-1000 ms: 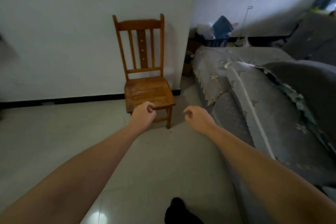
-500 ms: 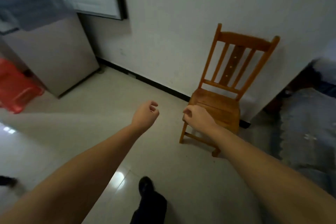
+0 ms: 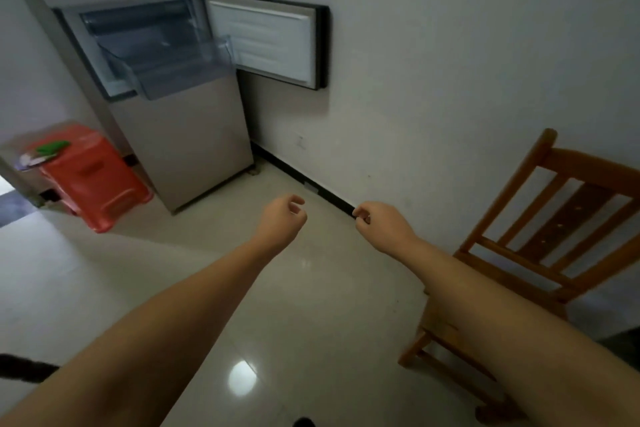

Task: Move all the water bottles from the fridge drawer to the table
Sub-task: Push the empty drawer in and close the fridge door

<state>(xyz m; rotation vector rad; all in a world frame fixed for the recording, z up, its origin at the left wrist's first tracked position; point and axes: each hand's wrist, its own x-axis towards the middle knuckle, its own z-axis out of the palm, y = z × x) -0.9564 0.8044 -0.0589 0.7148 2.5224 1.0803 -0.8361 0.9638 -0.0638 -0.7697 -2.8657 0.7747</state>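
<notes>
A beige fridge (image 3: 194,142) stands against the wall at the upper left, its middle door (image 3: 266,42) swung open to the right. A clear plastic drawer (image 3: 166,66) is pulled out of the open compartment; I see no bottle in it from here. My left hand (image 3: 282,218) and my right hand (image 3: 381,224) are stretched out in front of me above the floor, well short of the fridge. Both hold nothing and their fingers hang loosely curled. No water bottle and no table are in view.
A red plastic stool (image 3: 90,177) with a green item on top stands left of the fridge. A wooden chair (image 3: 540,253) stands close on my right against the white wall. Glossy tiled floor (image 3: 207,288) lies between me and the fridge.
The view has swung left from the sofa and chair to the fridge. The chair has slid to the right edge, and the open fridge drawer has come into sight. Both hands stay empty.
</notes>
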